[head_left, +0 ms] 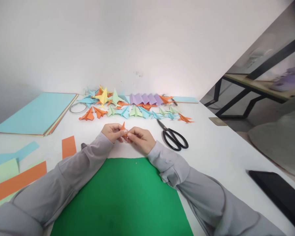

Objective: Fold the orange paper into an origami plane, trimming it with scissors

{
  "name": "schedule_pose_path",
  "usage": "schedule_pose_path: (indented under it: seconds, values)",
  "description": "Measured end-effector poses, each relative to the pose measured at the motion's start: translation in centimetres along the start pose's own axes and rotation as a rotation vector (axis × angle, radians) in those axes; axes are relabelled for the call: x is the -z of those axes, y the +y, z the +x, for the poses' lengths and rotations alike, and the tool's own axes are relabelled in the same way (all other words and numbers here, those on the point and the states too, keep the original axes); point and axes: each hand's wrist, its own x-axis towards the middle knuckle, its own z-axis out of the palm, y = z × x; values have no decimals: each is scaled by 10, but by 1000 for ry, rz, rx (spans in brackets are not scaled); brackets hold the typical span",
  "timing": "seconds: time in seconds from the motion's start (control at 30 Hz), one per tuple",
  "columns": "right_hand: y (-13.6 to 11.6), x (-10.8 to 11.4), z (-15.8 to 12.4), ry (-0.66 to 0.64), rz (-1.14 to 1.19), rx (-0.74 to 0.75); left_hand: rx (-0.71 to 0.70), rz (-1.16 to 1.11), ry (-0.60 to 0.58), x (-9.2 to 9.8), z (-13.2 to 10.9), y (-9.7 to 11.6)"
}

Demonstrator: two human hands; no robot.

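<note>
A small folded piece of orange paper [123,127] is pinched between my two hands, its pointed tip sticking up. My left hand [114,132] grips it from the left, thumb across the front. From the right, my right hand [141,139] pinches its lower edge with thumb and forefinger. Its lower part is mostly covered by my fingers. Both hands are above the white table, just beyond the far edge of a green sheet [123,196]. Black-handled scissors [173,136] lie to the right of my right hand, blades pointing away.
Folded paper planes [136,111] in several colours line the wall, with a pleated purple paper [146,99] among them. A stack of coloured sheets [36,113], a wire coil [78,107] and orange strips [68,147] lie left. A black tablet-like object [277,193] lies at the right edge.
</note>
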Motion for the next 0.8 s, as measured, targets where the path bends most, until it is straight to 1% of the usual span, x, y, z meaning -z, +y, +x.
schedule_pose_path:
  seconds: [0.1, 0.17, 0.27, 0.37, 0.57, 0.67, 0.8]
  values:
    - [2, 0, 2, 26, 191, -118, 37, -26, 48, -1, -1, 2]
    - [3, 0, 3, 57, 248, -151, 49, -30, 67, -2, -2, 3]
    - [2, -1, 2, 74, 155, -122, 52, -15, 79, -4, -3, 4]
    - [2, -1, 0, 53, 82, -119, 50, 14, 81, -5, -3, 4]
    - [4, -2, 1, 24, 170, -193, 15, 12, 55, -4, -3, 3]
    - [4, -2, 2, 11, 214, -216, 44, 9, 61, -3, -3, 5]
    - [3, -1, 3, 33, 248, -221, 92, 5, 103, -3, -2, 9]
